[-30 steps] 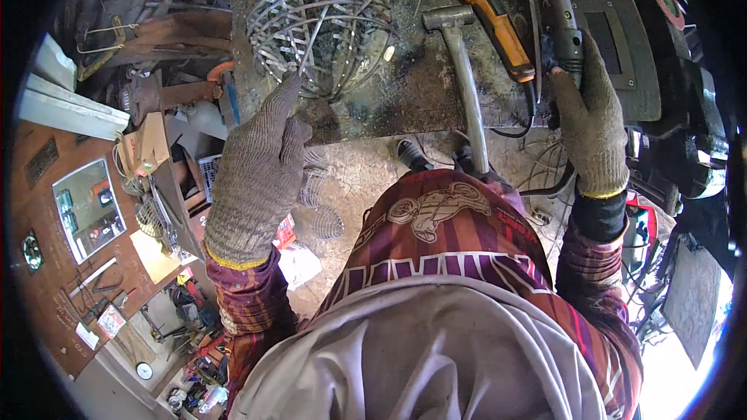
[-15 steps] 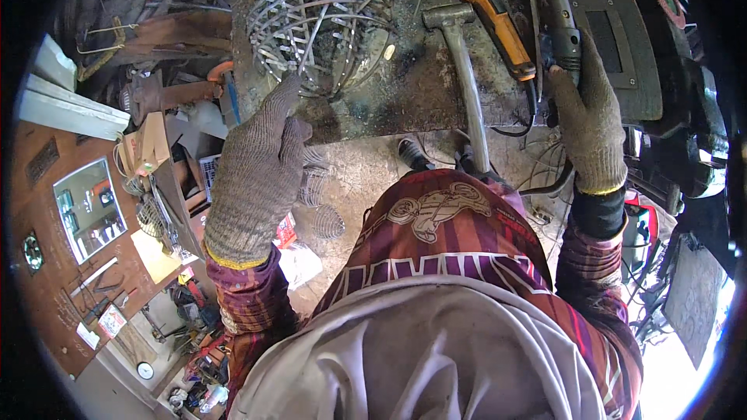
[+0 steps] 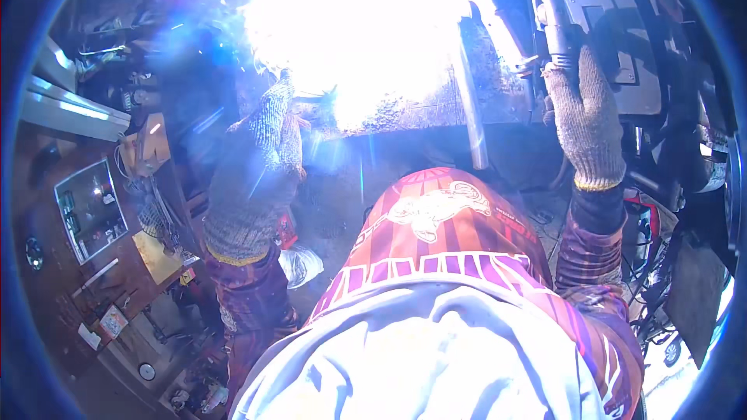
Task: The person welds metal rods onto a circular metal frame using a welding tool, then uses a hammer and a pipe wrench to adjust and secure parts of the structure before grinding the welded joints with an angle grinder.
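Observation:
A blinding white-blue welding arc (image 3: 358, 31) lights the bench top (image 3: 412, 114) and washes out the round cage of bent metal rods there. My left hand (image 3: 253, 179), in a grey knit glove, reaches to the cage's near left edge with fingers closed on a rod; glare partly hides the fingertips. My right hand (image 3: 585, 124), gloved alike, is wrapped round the handle of a welding torch (image 3: 551, 19) at the bench's right side. The torch's tip is lost in the light.
A hammer (image 3: 469, 101) lies between the arc and my right hand, its handle overhanging the bench's near edge. Beside it an angle grinder (image 3: 502, 31) is partly bleached by glare. A flat grey panel (image 3: 615, 39) is at the right. Cluttered shelving and a brown board (image 3: 101, 264) stand left.
The welding arc has lit, hiding the rod cage and the hammer's head in glare, while the surroundings look darker. Both hands stay in nearly the same places.

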Tool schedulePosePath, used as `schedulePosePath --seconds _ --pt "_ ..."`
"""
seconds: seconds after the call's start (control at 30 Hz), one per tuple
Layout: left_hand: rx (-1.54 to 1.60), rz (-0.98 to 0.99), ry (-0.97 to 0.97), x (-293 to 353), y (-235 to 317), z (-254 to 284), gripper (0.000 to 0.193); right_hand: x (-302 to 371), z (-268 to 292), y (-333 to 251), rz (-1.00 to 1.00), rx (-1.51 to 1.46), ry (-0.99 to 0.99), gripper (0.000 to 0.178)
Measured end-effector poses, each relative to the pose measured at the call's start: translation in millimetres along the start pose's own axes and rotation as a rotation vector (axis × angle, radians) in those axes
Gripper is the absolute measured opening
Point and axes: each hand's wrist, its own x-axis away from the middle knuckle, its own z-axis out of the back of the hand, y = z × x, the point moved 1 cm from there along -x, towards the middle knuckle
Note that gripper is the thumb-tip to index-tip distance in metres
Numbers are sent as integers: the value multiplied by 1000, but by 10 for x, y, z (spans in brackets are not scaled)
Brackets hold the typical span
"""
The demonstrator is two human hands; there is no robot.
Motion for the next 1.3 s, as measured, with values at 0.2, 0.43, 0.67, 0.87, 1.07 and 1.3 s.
schedulePosePath --seconds 0.2,0.43,0.67,0.87,1.07,1.3 --pt "-9 20 -10 -36 39 55 39 96 -77 167 37 147 -10 52" --pt "-172 -36 17 25 134 173 40 -73 173 -108 -222 -118 -70 47" --pt "-412 -147 89 -112 185 164 42 30 -1 132 -239 -126 -101 55" --pt "484 480 -193 -301 228 204 38 -126 140 -254 -499 -231 -138 65" --pt "318 448 -133 -330 232 206 41 -118 84 -215 -494 -307 -136 66" --pt "122 254 -271 -272 94 226 39 -13 32 -74 -191 -38 -162 57"
